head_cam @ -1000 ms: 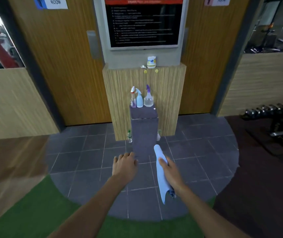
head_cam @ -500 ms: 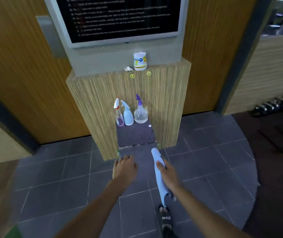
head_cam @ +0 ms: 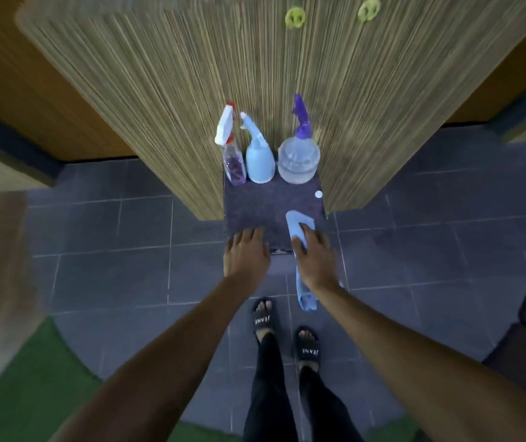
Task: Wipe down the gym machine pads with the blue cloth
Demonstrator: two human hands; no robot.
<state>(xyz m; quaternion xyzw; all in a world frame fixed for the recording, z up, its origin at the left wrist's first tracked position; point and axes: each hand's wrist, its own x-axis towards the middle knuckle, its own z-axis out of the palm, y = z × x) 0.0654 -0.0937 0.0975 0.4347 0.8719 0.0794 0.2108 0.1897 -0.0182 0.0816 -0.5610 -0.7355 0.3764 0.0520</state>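
My right hand grips the rolled blue cloth. One end of the cloth lies on the front right part of a dark purple carpeted stand, the other end hangs below my wrist. My left hand reaches over the stand's front left edge, palm down, fingers relaxed, holding nothing. No gym machine pad is in view.
Three spray bottles stand at the back of the stand: a red-and-white-topped one, a light blue one and a round clear one with a purple trigger. A striped wooden pillar rises behind. Grey floor tiles and my sandalled feet are below.
I have stepped up to the stand and the view has tilted down. Both hands moved forward over its front edge, and the cloth's end now lies on the stand.
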